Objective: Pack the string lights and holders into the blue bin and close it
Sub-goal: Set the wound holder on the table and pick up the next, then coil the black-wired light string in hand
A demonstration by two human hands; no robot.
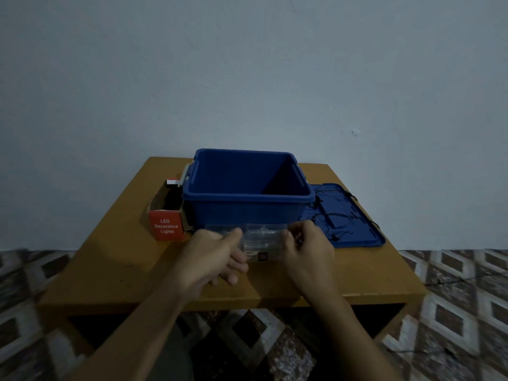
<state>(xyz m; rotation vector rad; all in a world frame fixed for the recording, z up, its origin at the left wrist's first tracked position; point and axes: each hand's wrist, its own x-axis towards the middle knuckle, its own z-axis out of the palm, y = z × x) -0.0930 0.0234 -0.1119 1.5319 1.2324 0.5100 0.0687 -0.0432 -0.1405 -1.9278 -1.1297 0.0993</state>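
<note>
The bin (242,213) stands on the table (115,259). The box (166,229) lies left of it, the lid (357,237) right, lights (334,237) on the lid. The pack (261,237) is before the bin, between left hand (217,257) and right hand (308,251).

A wooden table (110,270) lies under the fingers (235,268). On it, just left of them, lies a red cardboard box (166,225) lettered "LED Decorative Lights". Beyond the fingers rises a plain pale wall (247,64). A diamond-patterned tiled floor (453,298) spreads out on both sides of them and below.
</note>
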